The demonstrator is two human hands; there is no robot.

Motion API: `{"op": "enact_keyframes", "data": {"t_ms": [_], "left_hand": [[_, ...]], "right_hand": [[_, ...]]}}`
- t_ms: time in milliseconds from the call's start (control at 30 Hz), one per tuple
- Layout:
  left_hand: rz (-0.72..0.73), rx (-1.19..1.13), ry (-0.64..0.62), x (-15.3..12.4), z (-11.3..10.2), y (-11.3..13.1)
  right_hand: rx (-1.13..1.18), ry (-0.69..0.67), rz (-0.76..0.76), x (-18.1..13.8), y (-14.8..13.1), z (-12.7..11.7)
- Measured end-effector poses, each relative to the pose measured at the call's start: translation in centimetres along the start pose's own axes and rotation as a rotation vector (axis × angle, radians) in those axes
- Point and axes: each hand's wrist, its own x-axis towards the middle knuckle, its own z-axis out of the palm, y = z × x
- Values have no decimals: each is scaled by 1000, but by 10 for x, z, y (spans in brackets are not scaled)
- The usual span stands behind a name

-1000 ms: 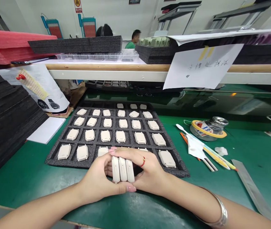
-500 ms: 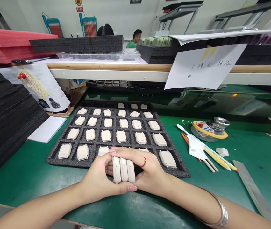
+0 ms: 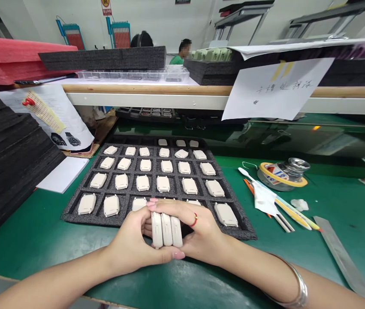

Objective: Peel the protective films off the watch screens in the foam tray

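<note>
Three cream watch cases point(image 3: 167, 230) stand side by side on edge between my two hands, above the front edge of a black foam tray point(image 3: 73, 213). My left hand point(image 3: 137, 240) wraps them from the left, its thumb running beneath them. From the right, my right hand point(image 3: 198, 227) closes around the same cases, with fingers across their top. Behind my hands, the tray's compartments hold rows of similar cream watch cases point(image 3: 143, 183). My fingers partly hide some cases in the front row.
At right on the green bench lie a toothbrush and sticks point(image 3: 266, 199), a metal ruler point(image 3: 339, 251) and a glass bottle in a tape roll point(image 3: 282, 174). Stacked black foam point(image 3: 11, 159) rises at left. A shelf point(image 3: 150, 100) crosses behind the tray; people are beyond it.
</note>
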Motion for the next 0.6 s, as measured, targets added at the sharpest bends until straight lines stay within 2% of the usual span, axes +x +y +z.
{"op": "enact_keyframes", "data": {"t_ms": [433, 600], "left_hand": [[-4, 13, -8, -1, -1, -3], [-9, -83, -13, 1, 0, -4]], "right_hand": [[-6, -6, 20, 0, 0, 0], [-35, -20, 21, 0, 0, 0]]}}
